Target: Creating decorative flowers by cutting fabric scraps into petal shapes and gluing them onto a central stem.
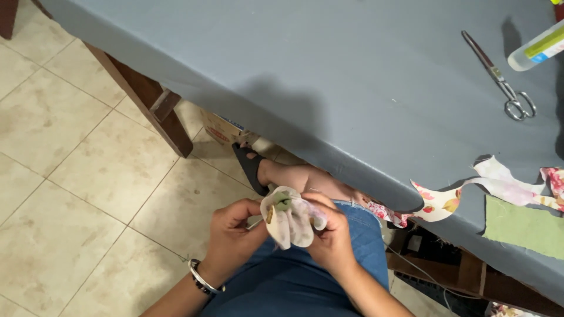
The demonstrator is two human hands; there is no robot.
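Over the lap, fingers (254,212) pinching fabric bundle (291,218)

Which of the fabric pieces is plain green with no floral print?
The green fabric piece lying flat at the table's near right edge. The floral strip beside it is printed, and the pale bundle is held in both hands.

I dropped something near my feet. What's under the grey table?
Under the grey table show a wooden leg, a cardboard box, and a sandalled foot on floor tiles. The tabletop hides everything farther back.
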